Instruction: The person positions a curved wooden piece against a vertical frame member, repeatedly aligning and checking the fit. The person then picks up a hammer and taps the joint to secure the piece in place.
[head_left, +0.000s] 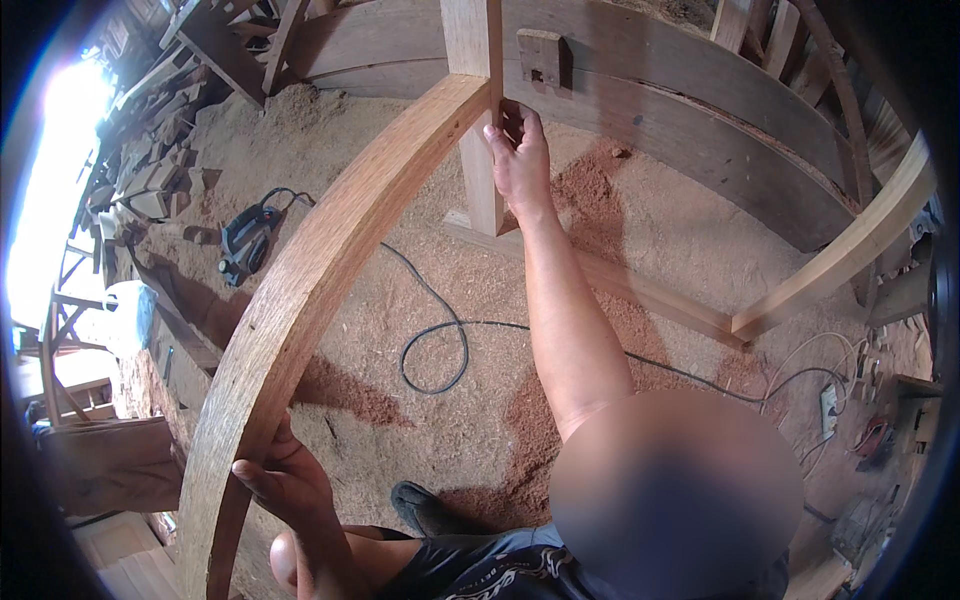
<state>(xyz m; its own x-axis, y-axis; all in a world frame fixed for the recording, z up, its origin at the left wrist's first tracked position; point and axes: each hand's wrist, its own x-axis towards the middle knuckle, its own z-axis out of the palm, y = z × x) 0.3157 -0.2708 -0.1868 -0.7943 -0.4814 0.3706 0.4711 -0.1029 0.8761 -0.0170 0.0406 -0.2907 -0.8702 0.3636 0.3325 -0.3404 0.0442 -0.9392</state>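
A long pale wooden beam [290, 290] runs from the lower left up to an upright wooden post [480, 185], where its far end meets the post's side. My left hand [290, 480] grips the beam's near part, thumb on the near face and fingers round the inner edge. Reaching far forward, my right hand [520, 155] is closed at the post's right edge, just beside the joint. Its fingertips are partly hidden. The post's foot stands on a low wooden rail [640, 290] lying along the floor, joined at right to another curved-looking wooden piece [850, 240].
A handheld power tool [248, 240] lies on the sawdust-covered floor, left of the beam. A black cord [465, 350] loops across the middle. Wide dark boards [680, 120] stand behind the post. Wood offcuts [155, 185] pile up at left. A blurred patch hides the lower right.
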